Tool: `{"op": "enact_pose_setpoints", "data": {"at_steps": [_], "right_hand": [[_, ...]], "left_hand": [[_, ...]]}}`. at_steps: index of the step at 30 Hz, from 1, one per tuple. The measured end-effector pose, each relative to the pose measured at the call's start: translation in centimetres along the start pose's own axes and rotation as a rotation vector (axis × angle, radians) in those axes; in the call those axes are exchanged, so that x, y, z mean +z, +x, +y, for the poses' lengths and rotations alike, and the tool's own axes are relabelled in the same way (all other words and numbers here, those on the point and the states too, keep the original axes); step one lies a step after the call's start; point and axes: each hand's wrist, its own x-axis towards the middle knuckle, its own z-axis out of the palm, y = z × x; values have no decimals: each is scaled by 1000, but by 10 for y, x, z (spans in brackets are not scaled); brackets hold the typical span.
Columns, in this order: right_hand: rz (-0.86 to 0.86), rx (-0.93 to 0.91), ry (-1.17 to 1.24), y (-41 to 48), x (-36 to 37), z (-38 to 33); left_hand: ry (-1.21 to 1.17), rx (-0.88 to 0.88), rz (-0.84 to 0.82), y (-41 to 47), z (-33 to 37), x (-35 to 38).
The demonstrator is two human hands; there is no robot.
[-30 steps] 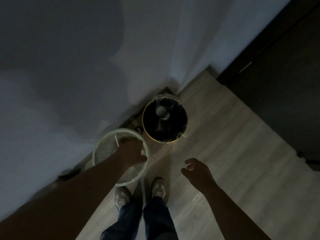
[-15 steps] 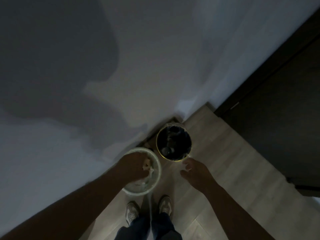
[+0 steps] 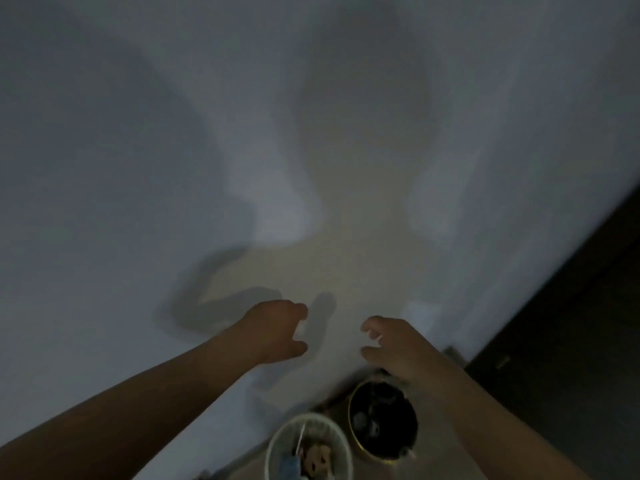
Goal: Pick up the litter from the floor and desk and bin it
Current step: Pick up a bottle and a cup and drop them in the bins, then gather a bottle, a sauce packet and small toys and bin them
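Two hands up in front of the wall (image 3: 138, 168), and neither is carrying a thing. The left hand (image 3: 277, 329) hangs with fingers loosely curled and thumb apart, gripping nothing. The right hand (image 3: 391, 344) mirrors it, an empty, relaxed claw. A pale glint near its fingers is too blurred to read.

Down at the bottom edge, the litter (image 3: 313, 457) sits inside the pale bin (image 3: 308, 416), a jumble of crumpled scraps. Just beside it stands the dark bin (image 3: 350, 419), gold-rimmed, with dim shapes inside that I cannot identify. No loose litter shows anywhere, and the desk and most of the floor are out of view.

Judging by those scraps, whatever remains should be light, soft and crushable. Paper or wrapper, most likely, with nothing stiff or fragile about it. A pinch on a raised fold ought to lift a piece, or a loose fist to gather several. Thin flat bits may cling to the floor, so get a fingernail under an edge first.
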Motion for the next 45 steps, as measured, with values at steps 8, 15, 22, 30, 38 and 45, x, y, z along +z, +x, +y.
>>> {"op": "enact_pose_setpoints", "data": {"at_steps": [8, 15, 22, 30, 38, 45], "right_hand": [[210, -364, -235, -15, -129, -55], [319, -747, -337, -45, -185, -103], [290, -1078, -353, -82, -157, -191], [156, -1463, -285, -183, -80, -305], [-10, -1799, -194, -358, 28, -394], [-181, -2015, -131, -550, 134, -446]], "left_hand": [[70, -143, 319, -45, 36, -108], [29, -357, 700, -125, 70, -147], [85, -703, 791, -251, 81, -128], [162, -1087, 849, -420, 109, -97], [208, -1412, 905, -625, 184, -39], [247, -1701, 901, -803, 269, 27]]}}
